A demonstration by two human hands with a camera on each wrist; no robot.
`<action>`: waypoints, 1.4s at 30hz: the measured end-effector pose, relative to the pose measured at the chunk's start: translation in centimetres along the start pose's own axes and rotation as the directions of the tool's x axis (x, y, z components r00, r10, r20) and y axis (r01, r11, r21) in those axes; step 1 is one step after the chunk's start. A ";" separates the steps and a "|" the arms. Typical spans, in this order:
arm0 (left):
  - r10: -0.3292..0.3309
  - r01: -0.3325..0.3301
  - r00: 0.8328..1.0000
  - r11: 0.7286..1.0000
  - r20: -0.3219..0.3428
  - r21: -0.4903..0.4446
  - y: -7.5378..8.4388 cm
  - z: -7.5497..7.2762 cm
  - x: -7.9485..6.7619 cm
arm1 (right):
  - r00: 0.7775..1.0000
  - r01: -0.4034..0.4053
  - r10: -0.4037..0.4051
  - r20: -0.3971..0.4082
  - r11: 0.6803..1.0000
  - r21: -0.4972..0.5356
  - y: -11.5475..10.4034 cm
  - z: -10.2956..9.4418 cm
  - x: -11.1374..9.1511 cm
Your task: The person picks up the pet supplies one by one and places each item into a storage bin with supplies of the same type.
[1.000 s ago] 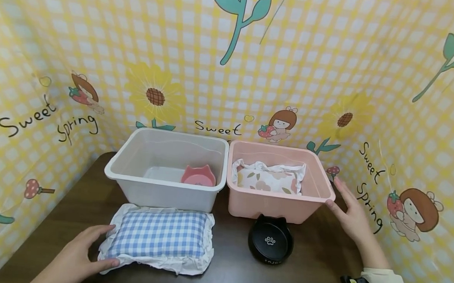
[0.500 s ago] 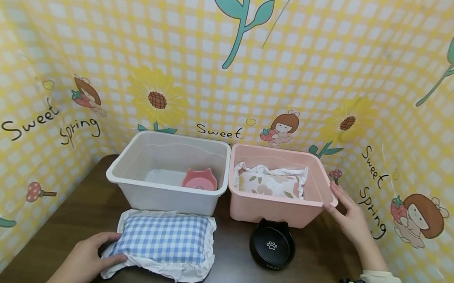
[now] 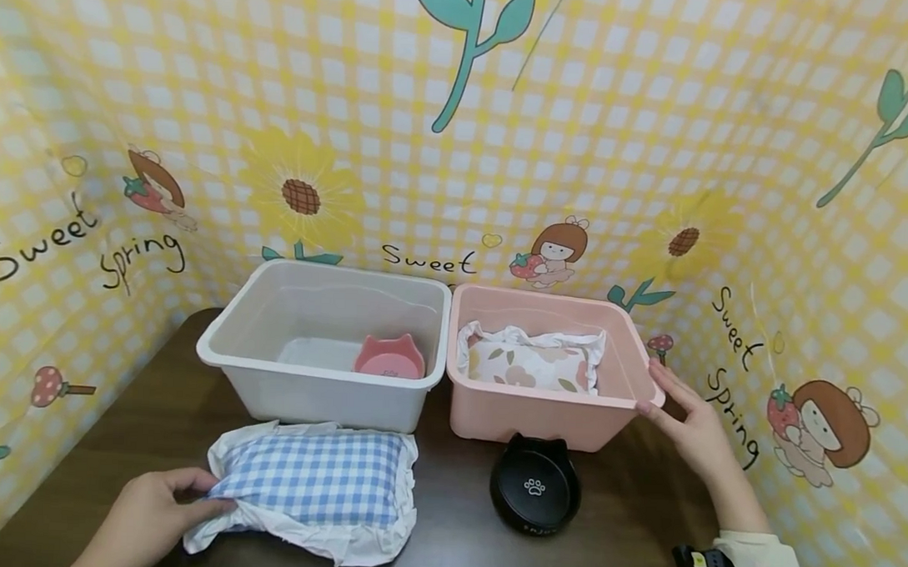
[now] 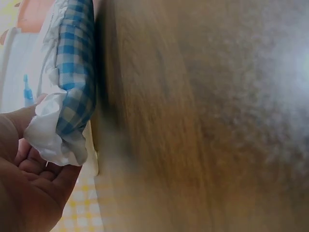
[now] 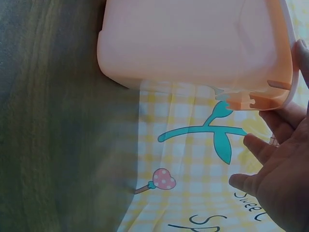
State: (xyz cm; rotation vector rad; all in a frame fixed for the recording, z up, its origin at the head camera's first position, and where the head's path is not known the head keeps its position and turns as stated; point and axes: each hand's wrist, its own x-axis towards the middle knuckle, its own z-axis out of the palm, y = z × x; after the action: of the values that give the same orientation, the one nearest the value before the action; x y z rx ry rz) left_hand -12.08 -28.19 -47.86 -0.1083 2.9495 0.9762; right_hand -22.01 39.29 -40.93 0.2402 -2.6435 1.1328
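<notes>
In the head view, a blue-and-white checked pillow (image 3: 312, 475) with a white ruffled edge lies on the table at the front left. My left hand (image 3: 153, 511) pinches its left end, thumb on the near side; the left wrist view shows the ruffle (image 4: 53, 128) between thumb and fingers. At the right, my right hand (image 3: 697, 425) touches the corner of a pink plastic bin (image 3: 539, 416), fingers mostly straight along the outside of its rim. Inside that bin lies a floral pillow (image 3: 529, 365) with a white ruffle.
A light grey bin (image 3: 322, 396) stands left of the pink one, with a pink cat-eared bowl (image 3: 390, 358) inside. A black cat-eared bowl (image 3: 535, 487) sits in front of the pink bin. Yellow checked cloth (image 3: 399, 148) encloses the table's back and sides.
My left hand has moved in from beside the checked pillow and taken hold of its left end, lifting the ruffle slightly. My right hand has come up against the pink bin's corner.
</notes>
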 end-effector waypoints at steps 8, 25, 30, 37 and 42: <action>-0.014 0.012 1.000 0.999 -0.027 -0.052 1.0 -1.1 -0.8 | 0.998 -0.042 0.045 0.042 0.997 -0.071 -0.4 -1.0 0.3; 0.271 -0.305 0.947 0.927 -0.171 -0.218 5.5 -4.1 -2.1 | 0.997 -0.028 0.034 0.066 0.996 -0.087 -0.2 -1.4 1.1; 0.341 -0.369 0.928 0.891 -0.148 -0.263 7.7 -5.5 -2.5 | 0.995 -0.027 0.035 0.097 0.996 -0.083 -0.1 -1.2 0.7; 0.375 -0.407 0.912 0.875 -0.167 -0.260 10.9 -7.3 -1.3 | 0.994 -0.036 0.045 0.096 0.995 -0.094 -0.2 -1.2 0.5; 0.347 -0.387 0.918 0.887 -0.189 -0.251 12.9 -8.4 0.1 | 0.994 -0.050 0.058 0.091 0.995 -0.087 -0.1 -1.2 0.7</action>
State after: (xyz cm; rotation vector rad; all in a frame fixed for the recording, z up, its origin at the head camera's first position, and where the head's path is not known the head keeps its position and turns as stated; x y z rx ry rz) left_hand -13.26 -22.87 -33.41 0.4137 2.9929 1.4954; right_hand -22.42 40.07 -39.90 0.2121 -2.7888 1.0472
